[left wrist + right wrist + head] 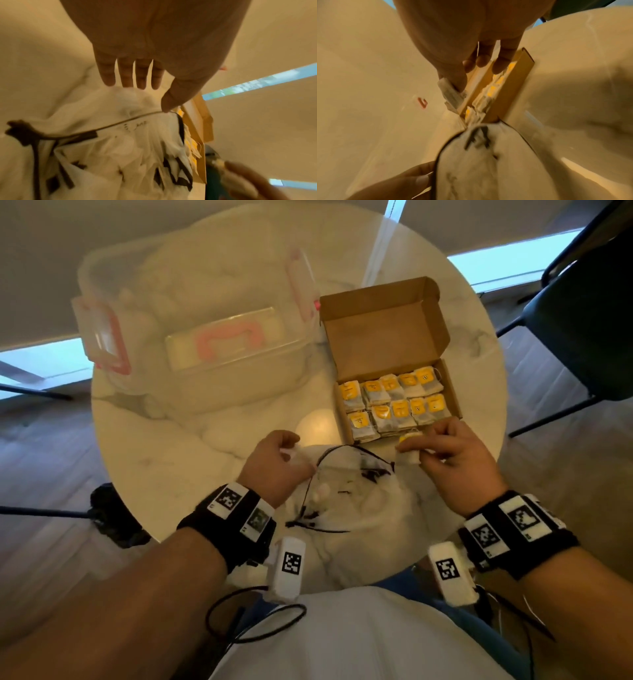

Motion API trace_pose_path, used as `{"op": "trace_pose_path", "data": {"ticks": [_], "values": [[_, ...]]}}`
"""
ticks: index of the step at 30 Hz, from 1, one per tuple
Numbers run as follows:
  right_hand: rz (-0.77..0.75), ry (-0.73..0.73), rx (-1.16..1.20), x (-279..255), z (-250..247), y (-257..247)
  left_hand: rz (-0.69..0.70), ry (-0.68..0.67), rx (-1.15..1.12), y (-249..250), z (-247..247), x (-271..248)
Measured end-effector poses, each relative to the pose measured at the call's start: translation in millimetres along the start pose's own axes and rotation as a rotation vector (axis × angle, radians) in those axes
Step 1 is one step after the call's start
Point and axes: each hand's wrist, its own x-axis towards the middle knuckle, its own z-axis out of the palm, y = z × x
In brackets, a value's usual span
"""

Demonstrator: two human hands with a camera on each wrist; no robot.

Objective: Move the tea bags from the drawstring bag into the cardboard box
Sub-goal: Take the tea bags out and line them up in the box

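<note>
A white drawstring bag (346, 501) with a black cord and black print lies open at the near edge of the table. My left hand (290, 450) pinches its left rim; the thumb (169, 105) lies on the cord. Just right of the bag, my right hand (416, 449) pinches one tea bag (412, 456) with a yellow tag, close to the near wall of the cardboard box (383, 333). The tea bag (452, 93) sits between thumb and forefinger. The box stands open, lid up, with two rows of yellow-tagged tea bags (394, 402) inside.
A clear plastic storage bin (205, 347) with pink latches and its lid on fills the far left of the round marble table (164, 446). A dark chair (582, 337) stands to the right of the table. Thin black cables hang over my lap.
</note>
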Motion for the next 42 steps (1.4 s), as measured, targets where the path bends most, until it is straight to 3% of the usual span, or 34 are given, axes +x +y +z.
{"op": "trace_pose_path", "data": {"ticks": [4,9,14,17,22,26,30,37,39,42], "values": [[0.055,-0.001,0.212,16,-22,-8,0.284,0.101,0.103,47,11,-2],[0.331,0.057,0.585,44,-30,2,0.265,0.105,0.219,75,43,17],[0.312,0.007,0.219,74,-29,41,0.212,0.055,0.457,72,69,30],[0.285,-0.061,0.181,87,-25,48,0.174,0.096,0.532,70,76,34],[0.183,-0.144,-0.031,101,-13,47,0.136,0.173,0.523,70,86,39],[0.166,-0.152,-0.068,104,-12,46,0.138,0.235,0.444,65,86,36],[-0.001,-0.231,-0.293,106,-6,49,0.041,0.291,0.368,58,75,26],[-0.22,-0.252,-0.302,91,-32,32,-0.119,0.125,0.351,34,56,-4],[-0.138,-0.393,-0.271,76,-44,33,-0.185,0.108,0.386,25,54,-10],[0.087,-0.733,-0.336,48,-43,47,-0.257,0.035,0.419,16,56,-21]]}}
